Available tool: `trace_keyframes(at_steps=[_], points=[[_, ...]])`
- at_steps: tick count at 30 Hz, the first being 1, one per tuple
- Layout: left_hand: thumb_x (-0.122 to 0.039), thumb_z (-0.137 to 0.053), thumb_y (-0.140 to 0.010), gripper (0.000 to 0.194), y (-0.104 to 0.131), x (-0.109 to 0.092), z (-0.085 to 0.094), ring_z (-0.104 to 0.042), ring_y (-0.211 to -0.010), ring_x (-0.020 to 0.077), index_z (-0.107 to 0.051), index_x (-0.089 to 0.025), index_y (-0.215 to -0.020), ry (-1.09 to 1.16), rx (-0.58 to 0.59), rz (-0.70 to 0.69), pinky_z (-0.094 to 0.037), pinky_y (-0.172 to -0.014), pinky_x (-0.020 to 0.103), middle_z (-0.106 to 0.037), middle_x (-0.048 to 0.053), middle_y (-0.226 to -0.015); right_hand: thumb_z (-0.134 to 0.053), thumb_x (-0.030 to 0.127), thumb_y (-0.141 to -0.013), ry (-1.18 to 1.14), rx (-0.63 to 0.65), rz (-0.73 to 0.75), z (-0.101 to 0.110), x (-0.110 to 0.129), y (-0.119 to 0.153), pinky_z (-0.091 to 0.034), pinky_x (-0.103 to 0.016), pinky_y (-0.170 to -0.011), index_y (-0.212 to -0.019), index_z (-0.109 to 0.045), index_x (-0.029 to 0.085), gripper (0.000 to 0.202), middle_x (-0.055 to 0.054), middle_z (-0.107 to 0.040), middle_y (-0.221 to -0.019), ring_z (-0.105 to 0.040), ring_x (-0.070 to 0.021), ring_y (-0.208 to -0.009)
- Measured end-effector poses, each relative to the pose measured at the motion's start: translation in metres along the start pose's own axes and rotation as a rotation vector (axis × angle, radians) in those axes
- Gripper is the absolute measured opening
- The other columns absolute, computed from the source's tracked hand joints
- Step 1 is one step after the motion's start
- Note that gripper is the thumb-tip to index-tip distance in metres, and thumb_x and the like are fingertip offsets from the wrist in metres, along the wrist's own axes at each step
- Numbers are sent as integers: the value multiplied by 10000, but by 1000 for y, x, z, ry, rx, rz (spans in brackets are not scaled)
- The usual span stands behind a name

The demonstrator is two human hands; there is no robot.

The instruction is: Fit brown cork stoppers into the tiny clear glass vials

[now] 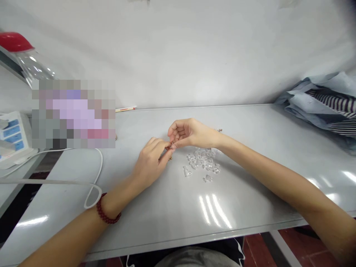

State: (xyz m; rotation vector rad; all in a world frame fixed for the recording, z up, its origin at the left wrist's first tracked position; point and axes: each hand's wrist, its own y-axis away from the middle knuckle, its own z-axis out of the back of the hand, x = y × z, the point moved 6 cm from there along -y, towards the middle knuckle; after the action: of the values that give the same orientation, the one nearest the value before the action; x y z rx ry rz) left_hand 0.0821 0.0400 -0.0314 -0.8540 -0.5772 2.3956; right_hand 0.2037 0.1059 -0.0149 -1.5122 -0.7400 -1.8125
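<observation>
My left hand and my right hand meet above the middle of the table. Both thumbs and forefingers pinch at a small brownish, metallic-looking piece, too small and too covered by the fingers to name. The other fingers of my right hand curl loosely. Just below my right wrist lies a loose pile of small clear plastic pieces. Two of them, a clear piece and another clear piece, sit a little apart from the pile. A dark red bead bracelet circles my left wrist.
A white power strip stands at the left, and a white cable loops near my left forearm. Behind are a red-capped clear bottle, a blurred-out patch and a thin stick-like packet. Folded clothing lies at the right.
</observation>
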Motion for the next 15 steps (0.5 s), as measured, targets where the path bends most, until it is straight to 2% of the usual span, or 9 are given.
trace_keyframes(at_steps=[5, 7, 9, 12, 15], points=[[-194, -588, -929, 148, -1, 1, 10, -601, -678, 141, -638, -204, -790, 89, -109, 83, -482, -623, 279, -678, -21, -690, -749, 124, -747, -86, -35, 7, 4, -6, -2, -519, -320, -796, -1019, -569, 166, 329, -16, -725, -838, -687, -138, -760], [-190, -646, -889, 43, -1, 3, 12, -605, -664, 130, -648, -211, -851, 109, -133, 158, -486, -598, 260, -677, -30, -709, -743, 122, -760, -87, -25, -16, 5, -8, -1, -516, -328, -799, -1054, -553, 173, 354, -16, -738, -830, -696, -146, -765], [-178, -665, -872, 102, 0, 3, 11, -612, -662, 120, -658, -217, -966, 138, -118, 186, -489, -574, 242, -675, -31, -748, -752, 130, -763, -85, 13, -61, 4, -10, 0, -513, -324, -780, -1086, -537, 179, 391, -17, -744, -821, -698, -151, -760], [-153, -607, -909, 127, 0, -5, 9, -621, -662, 111, -681, -210, -995, 164, -77, 73, -485, -560, 235, -673, -10, -788, -759, 136, -760, -86, 79, -126, 1, -11, 1, -509, -326, -772, -1117, -522, 180, 430, -18, -743, -808, -701, -159, -765], [-134, -603, -911, 111, 1, -11, 12, -617, -636, 103, -691, -198, -889, 122, -132, -13, -480, -569, 240, -674, -10, -764, -770, 179, -757, -53, 118, -142, 0, -8, 2, -502, -322, -783, -1095, -561, 171, 398, -26, -742, -835, -698, -161, -804]])
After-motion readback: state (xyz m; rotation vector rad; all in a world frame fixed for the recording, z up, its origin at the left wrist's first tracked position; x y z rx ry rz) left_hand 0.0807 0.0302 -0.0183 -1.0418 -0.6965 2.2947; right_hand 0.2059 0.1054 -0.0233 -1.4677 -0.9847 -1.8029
